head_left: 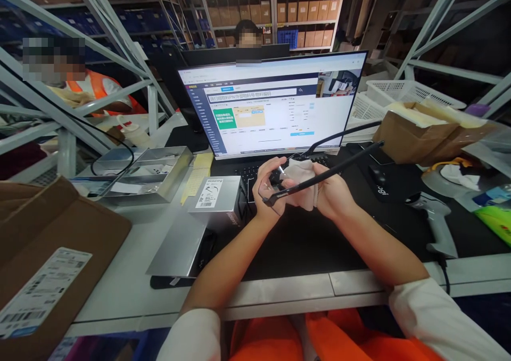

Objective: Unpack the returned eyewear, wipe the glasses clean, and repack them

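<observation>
A pair of black-framed glasses (325, 175) is held above the dark desk mat, its two long arms stretching out to the right. My left hand (268, 188) is closed round the front end of the frame, by a lens. With my right hand (333, 190) I grip a pale, crumpled cloth (304, 190) pressed against the glasses between both hands. The lens area is mostly covered by fingers and cloth. Left of my hands stands a silver box (219, 201) with a white label, beside a flat silver lid or box part (178, 249) lying on the desk.
Behind my hands is a lit monitor (275, 111) with a keyboard below it. A barcode scanner (439, 225) and a mouse (376, 176) lie to the right. A divided tray (147, 177) and an open cardboard box (51, 265) flank the left. Two people are beyond the desk.
</observation>
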Tool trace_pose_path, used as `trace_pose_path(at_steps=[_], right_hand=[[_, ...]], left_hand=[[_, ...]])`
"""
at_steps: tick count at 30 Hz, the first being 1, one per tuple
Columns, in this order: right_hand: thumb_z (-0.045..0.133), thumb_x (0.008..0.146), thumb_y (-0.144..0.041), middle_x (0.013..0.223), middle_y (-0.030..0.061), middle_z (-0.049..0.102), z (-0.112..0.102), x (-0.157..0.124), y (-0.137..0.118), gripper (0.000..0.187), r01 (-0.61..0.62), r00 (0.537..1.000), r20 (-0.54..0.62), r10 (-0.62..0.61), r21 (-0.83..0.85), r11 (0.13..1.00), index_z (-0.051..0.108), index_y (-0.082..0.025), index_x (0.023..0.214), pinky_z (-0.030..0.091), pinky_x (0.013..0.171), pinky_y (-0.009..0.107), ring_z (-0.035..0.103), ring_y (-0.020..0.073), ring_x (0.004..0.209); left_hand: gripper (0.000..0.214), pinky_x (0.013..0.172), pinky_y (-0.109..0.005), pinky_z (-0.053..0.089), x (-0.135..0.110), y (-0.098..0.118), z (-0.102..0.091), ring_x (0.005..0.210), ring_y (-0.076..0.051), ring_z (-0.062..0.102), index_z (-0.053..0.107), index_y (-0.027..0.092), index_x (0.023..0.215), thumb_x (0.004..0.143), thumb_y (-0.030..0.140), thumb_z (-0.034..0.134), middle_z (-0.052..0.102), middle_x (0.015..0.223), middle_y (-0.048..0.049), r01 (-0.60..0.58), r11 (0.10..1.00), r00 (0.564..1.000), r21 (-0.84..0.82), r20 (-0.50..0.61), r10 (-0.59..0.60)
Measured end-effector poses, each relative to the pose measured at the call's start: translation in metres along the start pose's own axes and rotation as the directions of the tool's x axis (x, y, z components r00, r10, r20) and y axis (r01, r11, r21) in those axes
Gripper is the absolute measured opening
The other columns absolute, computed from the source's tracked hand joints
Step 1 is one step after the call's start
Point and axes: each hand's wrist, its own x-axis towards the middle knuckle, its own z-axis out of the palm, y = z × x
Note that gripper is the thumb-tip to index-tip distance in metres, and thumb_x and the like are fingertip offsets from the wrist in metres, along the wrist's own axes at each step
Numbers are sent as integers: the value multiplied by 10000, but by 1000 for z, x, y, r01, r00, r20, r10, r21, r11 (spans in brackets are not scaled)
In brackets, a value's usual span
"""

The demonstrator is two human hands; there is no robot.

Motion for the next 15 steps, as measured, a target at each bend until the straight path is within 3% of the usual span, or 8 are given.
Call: trace_pose_path(at_steps=[3,8,11,15], right_hand=[[669,877,-374,1079,66,781,3,-2,2,230,-63,997,-47,69,108,992,715,-214,1037,564,1000,427,716,257,1068],[597,923,-364,1011,79,786,17,-11,24,225,-327,945,81,317,204,923,710,-184,996,566,994,422,735,251,1003],[606,919,-309,957,67,790,18,-10,27,163,-284,958,16,287,194,939,707,-187,957,565,991,411,740,246,987],[584,925,-329,957,74,794,15,-5,23,223,-195,977,-45,209,207,959,718,-184,1029,581,957,420,742,251,975]], left_hand=[[396,1098,-415,498,-2,-2,1,1209,-245,657,709,267,1180,831,415,823,737,1211,-68,1,999,1000,-39,-10,-1],[381,1114,-430,496,-4,-3,1,1257,-254,644,676,246,1171,871,462,772,711,1269,-91,-4,1000,999,-12,-38,3],[388,1102,-422,507,-4,-5,1,1261,-245,642,653,226,1170,878,454,767,701,1287,-107,-2,1000,999,3,-46,2],[403,1085,-441,524,-5,-8,1,1231,-251,661,646,208,1167,877,462,764,700,1268,-140,-3,1000,998,23,-60,5]])
